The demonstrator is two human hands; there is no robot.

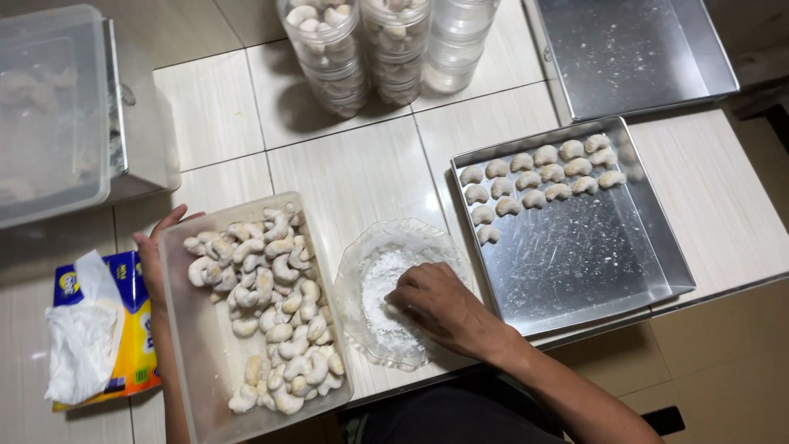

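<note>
A metal baking tray (pixel 575 271) lies at the right and holds rows of sugar-coated crescent cookies (pixel 538 182). The plastic container (pixel 197 345) at the left holds a pile of uncoated crescent cookies (pixel 271 312); the left hand (pixel 156 251) grips its far corner. The right hand (pixel 436 304), fingers curled, presses into powdered sugar (pixel 374 292) inside the glass bowl (pixel 362 255) between them.

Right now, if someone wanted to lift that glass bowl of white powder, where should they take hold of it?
Probably by the far rim of the glass bowl, coming from above and behind. The rim flares outward and is bare there, while the right hand rests inside the near half on the powder. The plastic container sits close on its left, the metal tray on its right.
</note>
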